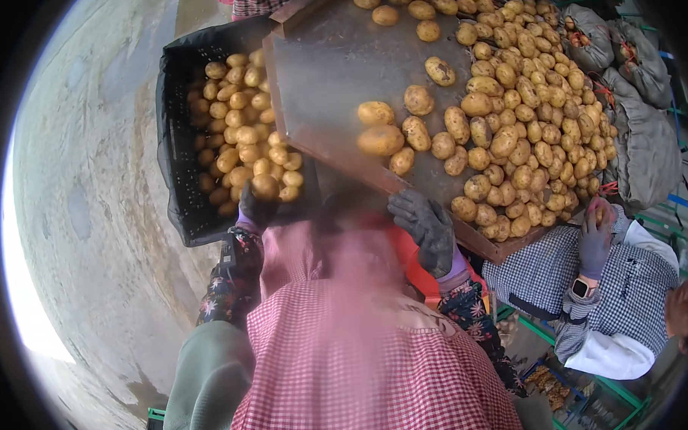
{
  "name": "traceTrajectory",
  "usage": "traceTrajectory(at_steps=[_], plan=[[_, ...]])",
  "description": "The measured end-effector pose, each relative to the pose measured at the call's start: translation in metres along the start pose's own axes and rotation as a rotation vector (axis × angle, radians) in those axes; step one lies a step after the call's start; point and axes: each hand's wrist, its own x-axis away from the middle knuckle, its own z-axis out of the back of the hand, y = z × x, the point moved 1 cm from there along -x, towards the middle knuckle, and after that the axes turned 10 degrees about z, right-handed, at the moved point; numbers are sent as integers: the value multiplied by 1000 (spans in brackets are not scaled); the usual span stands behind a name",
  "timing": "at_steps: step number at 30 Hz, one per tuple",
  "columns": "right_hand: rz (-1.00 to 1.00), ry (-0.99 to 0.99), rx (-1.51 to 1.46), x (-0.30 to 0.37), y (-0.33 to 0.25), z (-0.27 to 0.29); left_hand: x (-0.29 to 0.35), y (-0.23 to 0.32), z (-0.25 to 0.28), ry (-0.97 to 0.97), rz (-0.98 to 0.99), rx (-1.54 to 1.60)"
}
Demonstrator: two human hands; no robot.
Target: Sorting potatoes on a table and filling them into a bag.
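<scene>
The left hand (pixel 256 207), in a dark glove, has its grip closed around a single potato (pixel 265 187), holding it over the near edge of the black crate (pixel 176 145) that is filled with potatoes. The potato is round, yellow-brown and smooth-skinned. The right hand (pixel 428 229), gloved too, rests with curled fingers and nothing in its grip at the near rim of the sorting counter (pixel 331 71), beside the crate.

A metal sorting table (pixel 331 71) carries a heap of potatoes (pixel 522 110).
</scene>
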Motion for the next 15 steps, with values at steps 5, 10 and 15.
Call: traceTrajectory(at_steps=[5, 10, 15], plan=[[64, 183, 60, -5, 14, 30, -19, 85, 39, -266, 1322, 1414], [-96, 491, 89, -52, 12, 41, -6, 128, 80, -667, 653, 1034], [566, -125, 1410, -103, -1, 25, -2, 184, 96, -548, -51, 164]])
